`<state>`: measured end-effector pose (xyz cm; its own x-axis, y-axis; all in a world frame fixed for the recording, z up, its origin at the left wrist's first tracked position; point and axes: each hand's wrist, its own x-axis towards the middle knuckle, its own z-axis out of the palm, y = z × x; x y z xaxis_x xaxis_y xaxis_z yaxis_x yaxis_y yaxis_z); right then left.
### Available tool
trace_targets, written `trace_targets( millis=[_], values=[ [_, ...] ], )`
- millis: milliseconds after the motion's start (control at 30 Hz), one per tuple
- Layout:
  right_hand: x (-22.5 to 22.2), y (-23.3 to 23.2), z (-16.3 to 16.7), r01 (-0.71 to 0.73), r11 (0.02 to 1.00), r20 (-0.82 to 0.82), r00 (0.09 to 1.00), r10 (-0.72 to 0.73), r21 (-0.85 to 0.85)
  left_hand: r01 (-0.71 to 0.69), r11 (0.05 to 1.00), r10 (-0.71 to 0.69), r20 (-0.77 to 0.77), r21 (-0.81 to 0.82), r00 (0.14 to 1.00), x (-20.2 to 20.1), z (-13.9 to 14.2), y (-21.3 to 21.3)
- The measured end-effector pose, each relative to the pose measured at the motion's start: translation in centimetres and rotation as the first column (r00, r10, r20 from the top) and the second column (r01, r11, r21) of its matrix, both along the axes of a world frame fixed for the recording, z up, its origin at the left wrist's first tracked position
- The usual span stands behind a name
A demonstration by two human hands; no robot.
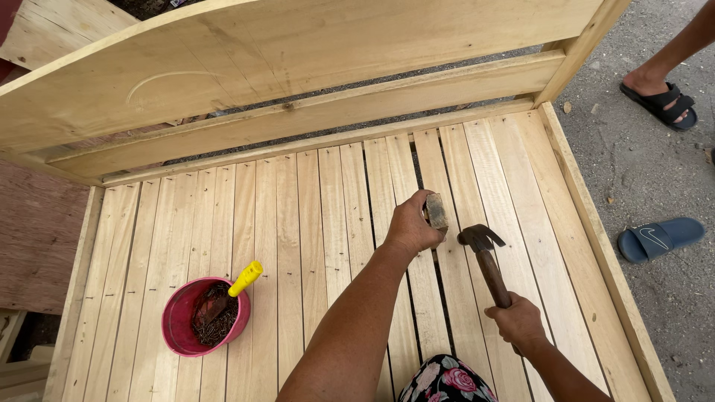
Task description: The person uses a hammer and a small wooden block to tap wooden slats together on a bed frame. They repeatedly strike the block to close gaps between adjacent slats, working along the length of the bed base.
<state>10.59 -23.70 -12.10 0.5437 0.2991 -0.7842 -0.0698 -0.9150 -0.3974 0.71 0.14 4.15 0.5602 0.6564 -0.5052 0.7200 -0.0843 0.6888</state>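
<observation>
Two bare hands work over a pale wooden slatted bed base (313, 223). The left hand (410, 223) is closed around a small grey-brown wooden block (436, 211), which sticks out past the thumb side of the fist and stands upright against the slats, near a dark gap between two boards. The right hand (519, 321) is clamped on the brown wooden handle of a dark steel claw hammer (484, 257); the fist sits at the lower end of the handle, and the hammer's head lies just beside the block, to its right and slightly lower, whether touching it or not cannot be told.

Well apart to the left, a round pink plastic bowl (179, 327) stands on the slats, holding dark nails and a tool with a yellow handle (246, 278). A light wooden headboard (298, 52) rises at the far end. On the grey ground to the right lie a blue slide sandal (659, 237) and another person's foot in a black sandal (659, 97).
</observation>
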Motion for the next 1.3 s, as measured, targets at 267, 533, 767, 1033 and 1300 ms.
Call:
trace_targets(
  millis=[267,533,767,1033,1300],
  values=[
    [-1.0,-0.6,-1.0,-0.067,0.973,0.168,0.985,0.029,0.222,0.014,1.000,-0.014,-0.007,0.016,1.000,0.2,0.0,0.2],
    [0.1,0.2,0.3,0.093,0.979,0.076,0.991,-0.109,0.183,0.008,1.000,-0.008,-0.042,0.001,0.999,0.0,0.4,0.2],
    [-0.8,0.0,-0.7,-0.146,0.976,0.217,0.970,0.109,0.160,0.038,0.998,-0.038,-0.002,0.043,0.999,0.9,0.1,0.1],
    [-0.4,1.1,1.0,-0.097,0.991,0.203,0.976,0.076,0.095,-0.029,0.999,0.029,0.012,0.044,1.000,0.2,0.9,1.3],
    [0.3,0.9,1.1,-0.291,0.937,0.079,0.947,0.310,-0.192,-0.057,0.997,0.051,0.131,0.045,0.990,-0.3,3.7,2.6]
  ],
)
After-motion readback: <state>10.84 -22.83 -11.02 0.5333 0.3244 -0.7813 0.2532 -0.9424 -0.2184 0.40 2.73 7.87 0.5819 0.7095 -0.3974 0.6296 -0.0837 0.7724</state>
